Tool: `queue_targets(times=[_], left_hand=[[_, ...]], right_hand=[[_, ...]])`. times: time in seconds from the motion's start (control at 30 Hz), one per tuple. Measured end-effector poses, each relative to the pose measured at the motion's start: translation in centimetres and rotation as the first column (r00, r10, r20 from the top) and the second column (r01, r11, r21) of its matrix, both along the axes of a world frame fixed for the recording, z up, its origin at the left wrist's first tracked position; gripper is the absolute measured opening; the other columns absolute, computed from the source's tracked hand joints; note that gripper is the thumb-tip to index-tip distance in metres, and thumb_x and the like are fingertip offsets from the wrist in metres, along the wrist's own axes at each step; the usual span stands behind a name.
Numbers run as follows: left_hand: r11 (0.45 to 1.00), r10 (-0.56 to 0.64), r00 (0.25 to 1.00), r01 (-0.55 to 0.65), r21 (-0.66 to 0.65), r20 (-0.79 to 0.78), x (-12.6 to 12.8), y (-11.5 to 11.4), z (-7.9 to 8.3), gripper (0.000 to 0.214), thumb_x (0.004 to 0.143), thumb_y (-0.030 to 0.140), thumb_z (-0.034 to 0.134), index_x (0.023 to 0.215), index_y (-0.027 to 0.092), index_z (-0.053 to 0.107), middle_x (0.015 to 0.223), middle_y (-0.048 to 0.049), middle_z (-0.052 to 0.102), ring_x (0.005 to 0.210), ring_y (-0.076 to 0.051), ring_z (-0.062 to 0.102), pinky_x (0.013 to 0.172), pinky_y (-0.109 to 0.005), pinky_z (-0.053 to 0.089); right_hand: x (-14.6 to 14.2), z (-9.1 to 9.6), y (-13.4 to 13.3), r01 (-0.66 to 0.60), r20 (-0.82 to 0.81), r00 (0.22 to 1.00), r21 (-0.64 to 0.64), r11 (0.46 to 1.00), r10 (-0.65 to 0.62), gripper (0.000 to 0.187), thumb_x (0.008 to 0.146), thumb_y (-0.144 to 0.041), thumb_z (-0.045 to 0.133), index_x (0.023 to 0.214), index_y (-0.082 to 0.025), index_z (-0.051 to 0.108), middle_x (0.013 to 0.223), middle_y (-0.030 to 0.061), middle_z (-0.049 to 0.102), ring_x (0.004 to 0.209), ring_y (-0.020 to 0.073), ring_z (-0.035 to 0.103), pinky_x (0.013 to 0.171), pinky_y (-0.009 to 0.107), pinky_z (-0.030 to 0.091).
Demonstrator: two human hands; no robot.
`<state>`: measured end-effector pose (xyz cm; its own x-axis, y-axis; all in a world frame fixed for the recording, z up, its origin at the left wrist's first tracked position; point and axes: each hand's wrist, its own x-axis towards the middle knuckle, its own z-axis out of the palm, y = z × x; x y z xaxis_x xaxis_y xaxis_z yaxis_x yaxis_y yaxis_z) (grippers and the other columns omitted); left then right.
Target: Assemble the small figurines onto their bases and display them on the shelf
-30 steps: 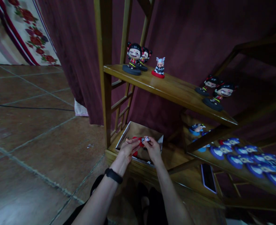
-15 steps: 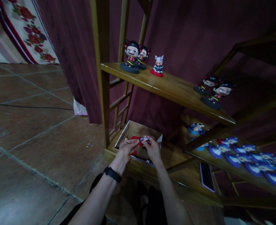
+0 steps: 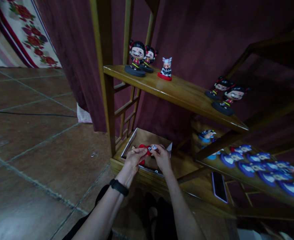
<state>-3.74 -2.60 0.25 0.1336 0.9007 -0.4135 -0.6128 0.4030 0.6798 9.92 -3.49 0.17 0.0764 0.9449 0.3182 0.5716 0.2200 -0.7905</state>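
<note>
Over an open cardboard box (image 3: 147,135) on the low shelf, both hands grip one small figurine (image 3: 152,148) with white-blue hair and a red base. My left hand (image 3: 135,156) is closed on the red base, thumb and fingers pinching it. At the head end, my right hand (image 3: 162,158) is closed round the figurine; part of it is hidden by the fingers. Inside the box, more red bases and a small figure (image 3: 133,146) show beside my left hand.
Above the box, a wooden shelf (image 3: 176,93) bears a similar figurine (image 3: 165,68) on a red base and black-haired figurines (image 3: 137,58). Several blue-based figurines (image 3: 251,166) stand on the shelf at right. A phone (image 3: 219,186) lies on the lower board. A cable (image 3: 32,113) crosses the floor.
Both hands keep hold of the figurine over the box, with hardly any movement. The whole view has shifted slightly.
</note>
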Motion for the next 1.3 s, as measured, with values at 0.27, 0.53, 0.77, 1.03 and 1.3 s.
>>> queue_targets(times=[0.27,0.53,0.77,1.03,1.3], left_hand=[[0.992,-0.121,0.993,0.12,-0.026,-0.016,-1.3,0.1,0.1,0.011,0.059,0.011,0.073,0.068,0.011,0.067,0.066,-0.0054,0.067,0.061,-0.012,0.062,0.064,-0.024,0.052],[0.986,-0.164,0.982,0.166,0.007,-0.094,-1.5,0.1,0.3,0.021,0.054,0.018,0.077,0.073,0.012,0.069,0.072,-0.0078,0.069,0.067,-0.014,0.064,0.063,-0.023,0.049],[0.991,-0.13,0.991,0.131,0.027,-0.038,-1.0,0.0,-0.1,0.021,0.055,0.016,0.076,0.073,0.012,0.067,0.073,-0.0057,0.069,0.064,-0.011,0.062,0.063,-0.021,0.049],[0.997,0.047,0.999,-0.048,0.056,0.018,-0.1,-0.1,0.4,0.016,0.06,0.01,0.072,0.074,0.012,0.064,0.07,-0.0043,0.068,0.064,-0.011,0.063,0.068,-0.024,0.051],[0.984,-0.161,0.964,0.174,-0.047,0.213,-1.0,0.0,0.3,0.017,0.068,0.007,0.064,0.083,0.015,0.063,0.077,-0.0053,0.068,0.071,-0.013,0.064,0.074,-0.029,0.052]], right_hand=[[-0.2,1.4,-0.8,-0.117,0.057,0.992,0.002,0.993,0.117,0.023,0.076,-0.022,0.053,0.096,-0.027,0.063,0.093,0.0002,0.062,0.083,0.0142,0.058,0.077,0.026,0.045],[-0.6,2.3,-1.2,-0.195,0.038,0.98,0.014,0.981,0.194,0.025,0.077,-0.02,0.051,0.097,-0.027,0.063,0.093,0.0004,0.061,0.087,0.0149,0.057,0.079,0.026,0.043],[-0.9,1.5,-1.2,-0.129,-0.134,0.982,0.046,0.991,0.135,0.029,0.076,-0.023,0.054,0.103,-0.028,0.06,0.096,0.0013,0.061,0.089,0.0153,0.057,0.082,0.028,0.044],[-1.0,0.0,-0.3,-0.172,-0.551,0.826,-0.041,0.984,0.122,0.032,0.069,-0.028,0.061,0.1,-0.023,0.061,0.107,0.0029,0.062,0.098,0.0164,0.057,0.089,0.033,0.044],[-1.1,0.7,-0.7,-0.215,-0.625,0.771,-0.072,0.974,0.125,0.023,0.071,-0.031,0.06,0.092,-0.023,0.062,0.098,0.0019,0.066,0.093,0.0171,0.059,0.088,0.036,0.044]])
